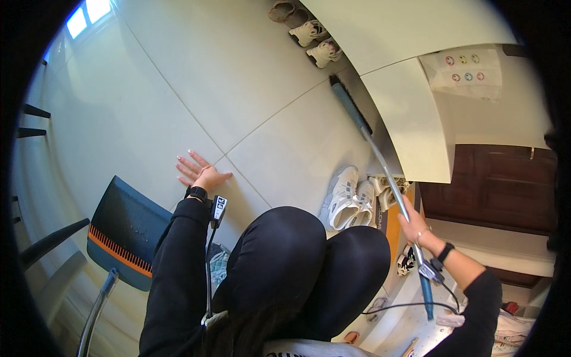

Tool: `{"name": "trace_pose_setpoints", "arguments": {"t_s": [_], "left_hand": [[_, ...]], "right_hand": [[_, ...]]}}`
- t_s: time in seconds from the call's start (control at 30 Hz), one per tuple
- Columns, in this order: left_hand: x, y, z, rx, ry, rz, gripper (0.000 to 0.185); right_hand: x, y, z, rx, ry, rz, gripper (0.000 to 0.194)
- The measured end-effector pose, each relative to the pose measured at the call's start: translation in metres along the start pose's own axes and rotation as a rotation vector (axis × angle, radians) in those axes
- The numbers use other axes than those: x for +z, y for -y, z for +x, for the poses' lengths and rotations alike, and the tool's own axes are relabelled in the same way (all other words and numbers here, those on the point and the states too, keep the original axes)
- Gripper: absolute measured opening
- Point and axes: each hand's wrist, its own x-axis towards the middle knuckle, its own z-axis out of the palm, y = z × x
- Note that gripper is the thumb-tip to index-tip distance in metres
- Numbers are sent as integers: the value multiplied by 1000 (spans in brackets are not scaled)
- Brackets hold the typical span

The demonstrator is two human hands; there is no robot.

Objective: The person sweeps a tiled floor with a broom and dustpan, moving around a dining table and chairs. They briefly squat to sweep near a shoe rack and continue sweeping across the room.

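Observation:
My right hand [413, 222] grips the metal handle of a broom [384, 163], which reaches up and left from it. The blue-grey broom head [350, 105], with dark bristles, lies on the floor along the base of a white cabinet [401, 116]. My left hand [204, 173] is spread over the tiled floor with nothing in it; whether the palm bears on the tile, I cannot tell. Left of that forearm sits a dark dustpan [129, 218] with an orange comb strip [120, 250] and a metal handle [100, 299]. Fine debris shows inside the pan.
White sneakers [343, 198] stand before my right knee, beside more shoes [390, 192]. Several shoes [312, 38] line the cabinet farther off. Dark furniture legs [35, 120] rise at the left. A brown panelled door [486, 187] is at the right. Cables hang from both wrist devices.

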Motion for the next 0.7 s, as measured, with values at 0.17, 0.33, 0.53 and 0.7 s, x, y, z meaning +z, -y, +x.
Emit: {"name": "trace_pose_setpoints", "arguments": {"t_s": [0.17,0.33,0.53,0.7], "left_hand": [[10,2,5,-6,-9,4,133],[28,1,10,-23,-287,-1,137],[24,6,10,6,-209,121,136],[19,4,5,29,-203,3,138]], "right_hand": [[-6,13,-87,-437,-53,-165,60],[-27,16,-146,-187,246,21,59],[-21,-1,-151,-232,74,106,59],[-22,-6,-139,100,142,278,58]]}}
